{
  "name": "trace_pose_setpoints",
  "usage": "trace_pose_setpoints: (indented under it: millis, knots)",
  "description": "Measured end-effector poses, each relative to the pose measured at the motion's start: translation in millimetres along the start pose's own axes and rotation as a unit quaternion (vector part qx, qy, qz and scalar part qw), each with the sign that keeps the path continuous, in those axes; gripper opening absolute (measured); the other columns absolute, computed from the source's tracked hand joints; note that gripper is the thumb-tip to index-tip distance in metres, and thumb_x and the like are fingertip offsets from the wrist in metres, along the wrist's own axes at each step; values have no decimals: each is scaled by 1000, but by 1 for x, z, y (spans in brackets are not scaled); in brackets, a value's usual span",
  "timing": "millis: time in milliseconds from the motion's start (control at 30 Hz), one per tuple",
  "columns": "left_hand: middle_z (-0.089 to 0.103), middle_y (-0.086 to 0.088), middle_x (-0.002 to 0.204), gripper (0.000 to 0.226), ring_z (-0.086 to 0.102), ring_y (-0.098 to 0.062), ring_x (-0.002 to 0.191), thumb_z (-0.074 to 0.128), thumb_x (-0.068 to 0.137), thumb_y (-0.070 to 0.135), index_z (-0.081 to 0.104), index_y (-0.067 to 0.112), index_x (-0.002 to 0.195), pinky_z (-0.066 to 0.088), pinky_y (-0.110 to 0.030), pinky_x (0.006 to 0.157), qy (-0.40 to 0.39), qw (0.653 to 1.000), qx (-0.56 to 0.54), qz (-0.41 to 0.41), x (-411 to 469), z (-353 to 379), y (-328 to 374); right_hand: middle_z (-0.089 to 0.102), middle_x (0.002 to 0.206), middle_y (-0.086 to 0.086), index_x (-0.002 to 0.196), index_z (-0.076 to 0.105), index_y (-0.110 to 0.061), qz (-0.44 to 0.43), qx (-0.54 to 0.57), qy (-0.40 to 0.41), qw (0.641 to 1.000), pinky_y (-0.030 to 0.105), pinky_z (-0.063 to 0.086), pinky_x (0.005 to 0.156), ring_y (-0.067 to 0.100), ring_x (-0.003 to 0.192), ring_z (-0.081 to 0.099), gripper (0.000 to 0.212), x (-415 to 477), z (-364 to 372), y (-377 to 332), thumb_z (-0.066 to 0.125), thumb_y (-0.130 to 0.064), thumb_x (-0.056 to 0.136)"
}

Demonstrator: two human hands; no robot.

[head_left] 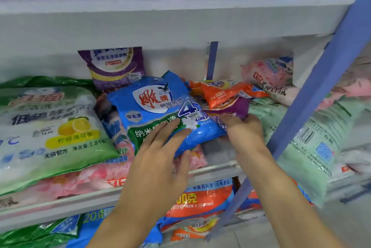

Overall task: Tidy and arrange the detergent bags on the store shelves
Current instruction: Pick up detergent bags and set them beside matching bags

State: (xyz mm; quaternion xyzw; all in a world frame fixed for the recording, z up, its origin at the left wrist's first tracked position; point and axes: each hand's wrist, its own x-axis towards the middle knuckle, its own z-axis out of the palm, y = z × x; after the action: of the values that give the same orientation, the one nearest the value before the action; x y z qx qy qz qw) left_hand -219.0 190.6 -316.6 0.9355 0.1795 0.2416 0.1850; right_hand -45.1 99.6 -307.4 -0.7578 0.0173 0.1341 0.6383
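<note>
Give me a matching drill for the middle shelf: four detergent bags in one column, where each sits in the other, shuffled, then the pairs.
Bags:
1. blue plastic bag with red logo
2. purple plastic bag with white band
3. large green-and-white lemon-print bag
4. orange plastic bag marked 508

Places:
A. upright at the back of the shelf
B. beside the dark purple bag that the right hand pinches
C. under the left hand fingers
D. flat at the shelf's left end

Pairs: 1-C, 2-A, 3-D, 4-B
</note>
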Motion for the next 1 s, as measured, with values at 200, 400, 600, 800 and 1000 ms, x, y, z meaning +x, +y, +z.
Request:
trace_pose_setpoints:
  millis: [200,400,600,800,1000]
  knots:
    - [52,18,146,48,48,-12,136,66,94,15,61,35,136,46,-35,108,15,998,-6,-53,5,-13,-1,67,91,-9,103,63,-20,-100,-13,-21,995,33,47,81,16,89,65,18,-35,-19,-19,65,-9,88]
    - [69,23,119,33,60,16,90,69,91,21,71,41,117,35,5,81,2,982,-122,-145,13,-30,3,68,68,-36,117,65,-32,-191,84,-33,977,1,43,54,-16,63,63,54,-75,-43,-37,69,11,85]
    - [58,32,111,42,50,6,112,53,82,76,67,50,112,30,-16,90,-85,902,-310,-288,40,-52,4,75,80,-24,111,70,-34,-241,225,-42,943,9,54,66,-5,79,72,62,-85,-50,-40,75,9,65]
    - [69,-5,131,32,65,-19,115,72,85,48,77,21,102,39,-28,101,-77,810,-514,-271,44,-54,2,76,93,1,111,70,-12,-91,302,-228,921,33,61,67,17,81,75,41,-76,-25,-25,66,-6,71]
    - [78,-8,110,55,76,-25,100,83,67,22,72,16,120,60,-40,89,-55,727,-602,-325,23,-60,-23,78,107,11,117,71,-21,-12,215,-346,913,51,62,65,29,84,75,47,-72,3,-6,68,-6,72]
